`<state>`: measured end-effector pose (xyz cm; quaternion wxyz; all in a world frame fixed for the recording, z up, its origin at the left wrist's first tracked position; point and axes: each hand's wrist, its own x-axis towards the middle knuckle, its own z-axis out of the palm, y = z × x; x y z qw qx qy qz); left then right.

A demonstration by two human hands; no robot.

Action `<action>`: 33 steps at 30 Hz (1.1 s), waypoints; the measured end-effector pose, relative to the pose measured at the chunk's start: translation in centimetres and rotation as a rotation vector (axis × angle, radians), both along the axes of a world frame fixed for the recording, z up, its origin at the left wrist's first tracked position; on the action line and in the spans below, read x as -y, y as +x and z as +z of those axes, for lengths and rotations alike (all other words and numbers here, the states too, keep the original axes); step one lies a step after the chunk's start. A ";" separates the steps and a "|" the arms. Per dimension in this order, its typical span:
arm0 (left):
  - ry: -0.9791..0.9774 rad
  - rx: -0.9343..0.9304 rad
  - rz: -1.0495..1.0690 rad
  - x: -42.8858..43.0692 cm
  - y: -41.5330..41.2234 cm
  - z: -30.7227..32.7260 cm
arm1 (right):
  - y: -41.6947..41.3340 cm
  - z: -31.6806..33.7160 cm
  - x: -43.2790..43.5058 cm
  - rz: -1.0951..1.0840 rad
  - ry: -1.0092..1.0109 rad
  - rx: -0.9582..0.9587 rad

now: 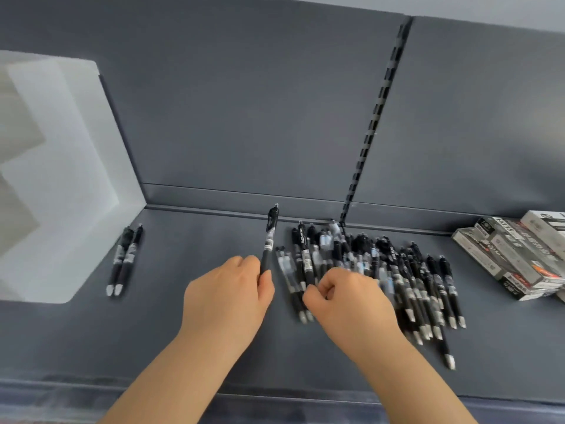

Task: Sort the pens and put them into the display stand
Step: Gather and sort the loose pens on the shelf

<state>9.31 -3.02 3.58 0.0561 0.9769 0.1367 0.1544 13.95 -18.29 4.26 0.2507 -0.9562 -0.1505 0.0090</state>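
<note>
A heap of several black pens (385, 270) with silver tips lies on the dark grey shelf (198, 332), right of centre. My left hand (227, 298) grips one black pen (270, 237) by its lower end, its clip end pointing up and away. My right hand (348, 301) hovers over the left side of the heap with fingers curled; whether it pinches a pen is hidden by blur. Two black pens (123, 260) lie side by side at the far left of the shelf, tips toward me.
A translucent white panel (58, 179) stands at the shelf's left end. Stacked pen boxes (516, 255) sit at the right. The grey back wall carries a slotted upright rail (373, 123). The shelf's front edge runs along the bottom.
</note>
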 end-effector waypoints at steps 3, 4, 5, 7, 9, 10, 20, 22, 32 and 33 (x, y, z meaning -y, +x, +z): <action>0.007 -0.070 0.061 -5.6 -1.6 -0.4 | -1.0 0.2 -5.6 0.021 -0.011 -0.020; 0.015 -0.073 0.069 -7.4 -2.3 -0.3 | -1.4 0.1 -7.5 0.030 -0.011 -0.024; 0.027 -0.087 0.072 -9.2 -2.9 -0.4 | -1.7 0.0 -9.5 0.039 -0.012 -0.027; 0.031 -0.121 0.082 -12.5 -4.0 -0.5 | -2.4 -0.2 -13.3 0.056 -0.013 -0.038; 0.034 -0.142 0.080 -15.5 -5.0 -0.8 | -3.1 -0.6 -16.8 0.076 -0.022 -0.054; 0.036 -0.154 0.076 -16.8 -5.3 -0.9 | -3.4 -0.8 -18.4 0.083 -0.031 -0.059; 0.007 -0.249 -0.020 -23.6 -6.1 -2.8 | -4.7 -3.1 -27.4 0.038 -0.293 -0.014; -0.004 -0.245 -0.041 -24.1 -6.0 -3.1 | -4.8 -3.2 -27.8 0.025 -0.326 0.005; 0.021 -0.220 -0.131 -23.5 -5.1 -2.7 | -4.7 -2.7 -26.8 0.011 -0.351 0.032; 0.033 -0.209 -0.149 -23.2 -5.0 -2.7 | -4.7 -2.6 -26.4 0.008 -0.346 0.032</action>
